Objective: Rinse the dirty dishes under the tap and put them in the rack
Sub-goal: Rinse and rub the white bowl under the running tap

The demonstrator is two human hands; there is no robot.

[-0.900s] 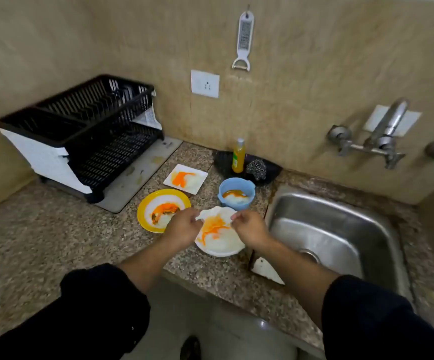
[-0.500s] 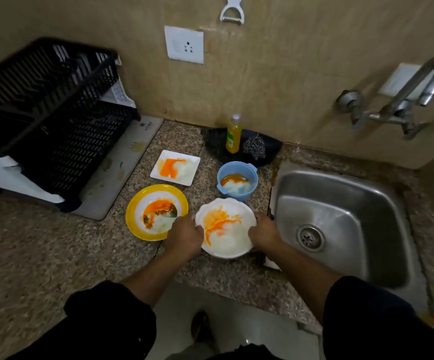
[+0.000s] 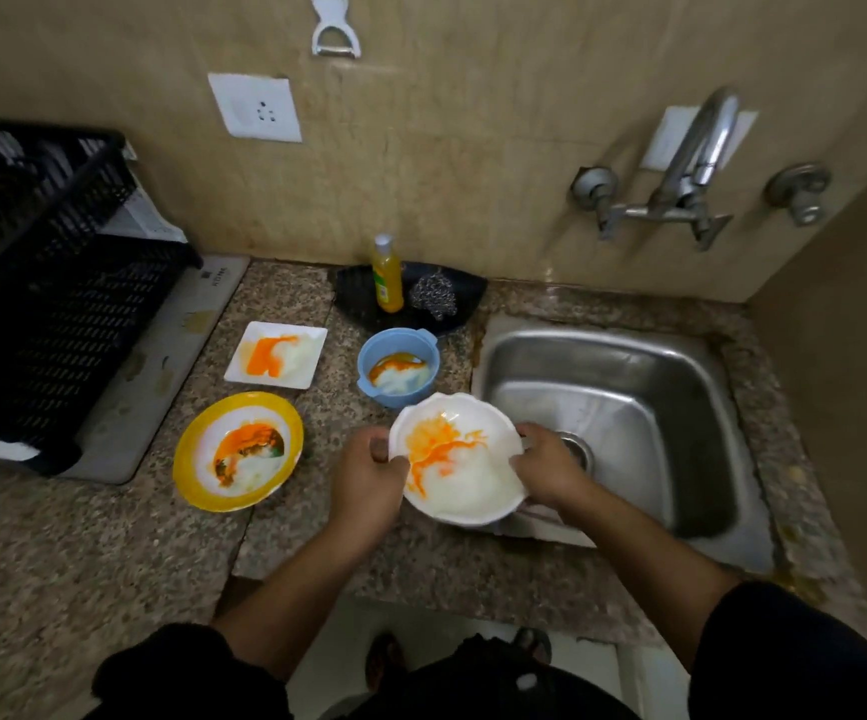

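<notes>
A white scalloped bowl [image 3: 465,472] smeared with orange and white residue is held off the counter at the sink's left edge. My left hand [image 3: 366,478] grips its left rim and my right hand [image 3: 548,467] grips its right rim. On the counter lie a yellow-rimmed plate [image 3: 190,457], a small white square plate [image 3: 299,356] and a blue bowl [image 3: 369,356], all soiled. The steel sink [image 3: 629,407] is to the right under the wall tap [image 3: 696,163]. The black dish rack [image 3: 47,283] stands at the far left.
A yellow soap bottle [image 3: 387,275] and a steel scrubber [image 3: 434,293] sit on a black tray against the wall. A grey drain mat [image 3: 161,366] lies under the rack. A wall socket [image 3: 257,109] and a hanging peeler [image 3: 335,23] are above.
Both hands took hold of the white bowl's rim, lifted it from the counter and moved it right toward the sink. The camera tilted down and closer.
</notes>
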